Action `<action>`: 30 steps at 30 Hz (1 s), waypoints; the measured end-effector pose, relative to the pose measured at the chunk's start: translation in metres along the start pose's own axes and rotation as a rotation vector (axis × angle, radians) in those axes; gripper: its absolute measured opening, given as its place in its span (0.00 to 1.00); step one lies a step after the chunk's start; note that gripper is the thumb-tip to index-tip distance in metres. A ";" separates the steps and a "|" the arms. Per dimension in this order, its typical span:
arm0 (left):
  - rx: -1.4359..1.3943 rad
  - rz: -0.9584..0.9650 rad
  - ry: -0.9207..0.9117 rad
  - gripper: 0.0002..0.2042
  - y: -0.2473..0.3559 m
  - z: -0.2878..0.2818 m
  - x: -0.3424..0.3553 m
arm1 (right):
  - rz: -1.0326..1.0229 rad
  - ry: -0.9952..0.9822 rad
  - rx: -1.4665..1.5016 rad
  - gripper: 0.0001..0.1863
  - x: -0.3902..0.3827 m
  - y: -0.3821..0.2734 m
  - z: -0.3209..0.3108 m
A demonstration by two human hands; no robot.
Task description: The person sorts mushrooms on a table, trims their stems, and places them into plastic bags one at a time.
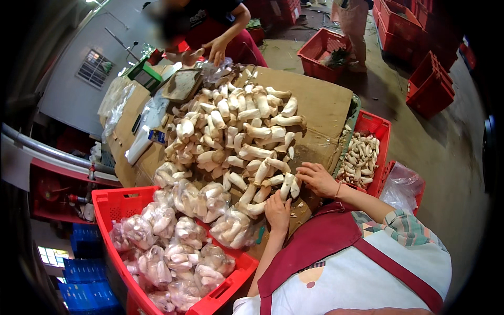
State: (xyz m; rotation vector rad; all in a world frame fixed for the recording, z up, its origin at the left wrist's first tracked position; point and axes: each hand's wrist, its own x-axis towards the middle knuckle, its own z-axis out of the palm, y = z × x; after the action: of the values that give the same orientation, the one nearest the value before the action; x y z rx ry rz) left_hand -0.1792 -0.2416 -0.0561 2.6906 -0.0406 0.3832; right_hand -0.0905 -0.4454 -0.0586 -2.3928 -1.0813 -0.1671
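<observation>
White, smooth, stubby mushrooms [257, 131] on cardboard [320, 102]

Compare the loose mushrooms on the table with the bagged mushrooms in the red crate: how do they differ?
The loose mushrooms lie unwrapped; the bagged mushrooms are in clear plastic. The loose mushrooms are spread over brown cardboard; the bagged mushrooms are heaped in the red crate. Both are pale and thick-stemmed.
</observation>
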 end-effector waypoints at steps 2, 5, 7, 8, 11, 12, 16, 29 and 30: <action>-0.013 -0.025 0.004 0.17 -0.005 0.003 -0.002 | -0.053 0.024 -0.091 0.23 0.008 0.001 0.010; -0.018 -0.051 -0.042 0.16 -0.012 0.006 -0.006 | -0.019 -0.027 -0.107 0.18 0.013 0.012 0.011; -0.027 -0.061 -0.027 0.16 -0.013 0.007 -0.008 | -0.048 0.019 -0.096 0.16 0.010 0.013 0.004; -0.039 -0.064 -0.014 0.15 -0.014 0.007 -0.008 | -0.069 0.069 -0.088 0.14 0.008 0.015 0.001; -0.044 -0.060 -0.004 0.16 -0.011 0.002 -0.006 | 0.166 0.232 0.026 0.15 -0.006 0.033 -0.017; -0.044 -0.068 -0.002 0.16 -0.011 0.001 -0.007 | 0.250 0.327 0.068 0.14 -0.012 0.043 -0.024; -0.177 -0.097 0.029 0.16 -0.006 -0.008 -0.005 | 0.878 0.596 0.460 0.21 -0.065 0.122 -0.037; 0.116 -0.116 0.199 0.16 -0.052 -0.012 0.033 | 0.711 0.653 0.106 0.29 -0.038 0.055 -0.015; 0.118 -0.115 0.199 0.16 -0.049 -0.019 0.034 | 0.711 0.654 0.108 0.29 -0.027 0.042 -0.015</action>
State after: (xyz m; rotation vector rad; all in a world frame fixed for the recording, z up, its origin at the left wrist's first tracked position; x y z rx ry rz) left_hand -0.1471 -0.1882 -0.0497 2.7388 0.2003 0.6331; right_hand -0.0770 -0.4943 -0.0710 -2.2143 0.0634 -0.5629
